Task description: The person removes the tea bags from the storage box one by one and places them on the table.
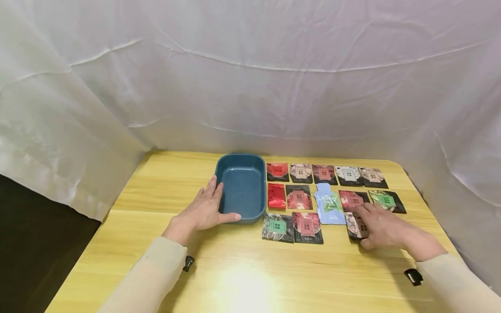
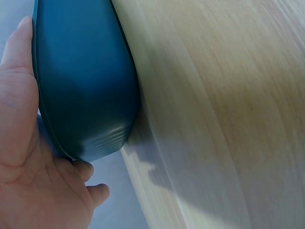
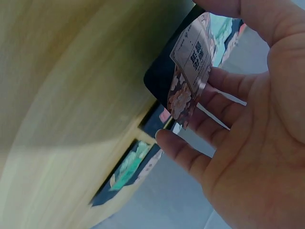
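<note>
My left hand (image 1: pixel 201 210) rests at the left near corner of a dark blue plastic tray (image 1: pixel 241 219), fingers fairly straight along its side and thumb by the near rim. In the left wrist view, the tray's outer wall (image 2: pixel 88 81) stands beside the palm. Over on the right, my right hand (image 1: pixel 381 224) holds a black tea sachet with a pale floral label (image 1: pixel 355 227) by its edges. In the right wrist view, that sachet (image 3: pixel 188 67) sits between the thumb and the fingers. A red-labelled sachet (image 1: pixel 350 199) lies just beyond it.
Sachets lie in rows right of the tray, among them a red one (image 1: pixel 276 196), a green-labelled one (image 1: pixel 278 227) and a pink-labelled one (image 1: pixel 308 227). A light blue LeTea pouch (image 1: pixel 330 208) lies amid them. Another green-labelled sachet (image 1: pixel 385 201) is far right. A pale curtain (image 1: pixel 250 100) encloses the table.
</note>
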`<state>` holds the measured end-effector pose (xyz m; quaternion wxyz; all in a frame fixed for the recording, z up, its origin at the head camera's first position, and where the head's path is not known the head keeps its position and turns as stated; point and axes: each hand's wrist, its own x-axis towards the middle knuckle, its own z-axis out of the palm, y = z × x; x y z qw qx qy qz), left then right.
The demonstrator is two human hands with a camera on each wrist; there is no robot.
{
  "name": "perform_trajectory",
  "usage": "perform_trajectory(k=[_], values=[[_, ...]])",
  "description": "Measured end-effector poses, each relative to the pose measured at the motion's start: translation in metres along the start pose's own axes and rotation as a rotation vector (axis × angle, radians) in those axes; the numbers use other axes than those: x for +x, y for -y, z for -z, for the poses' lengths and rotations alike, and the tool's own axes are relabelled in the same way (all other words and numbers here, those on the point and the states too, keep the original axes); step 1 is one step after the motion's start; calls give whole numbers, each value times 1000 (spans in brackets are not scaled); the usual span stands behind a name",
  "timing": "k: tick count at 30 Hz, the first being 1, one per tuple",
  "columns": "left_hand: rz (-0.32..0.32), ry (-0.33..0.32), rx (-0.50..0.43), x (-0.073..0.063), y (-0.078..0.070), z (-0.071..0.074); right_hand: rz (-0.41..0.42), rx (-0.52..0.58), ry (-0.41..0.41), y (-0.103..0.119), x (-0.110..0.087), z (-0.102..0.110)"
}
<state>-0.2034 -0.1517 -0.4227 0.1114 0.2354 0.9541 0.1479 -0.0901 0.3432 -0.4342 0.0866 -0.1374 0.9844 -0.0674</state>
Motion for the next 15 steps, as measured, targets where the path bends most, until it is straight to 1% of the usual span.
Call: perform_trajectory(k=[4, 15], values=[[-1, 2, -4, 0, 0, -1, 0, 4, 11, 4, 0, -4], [26, 4, -17, -1, 4, 0, -21, -28, 12, 4, 1, -9]])
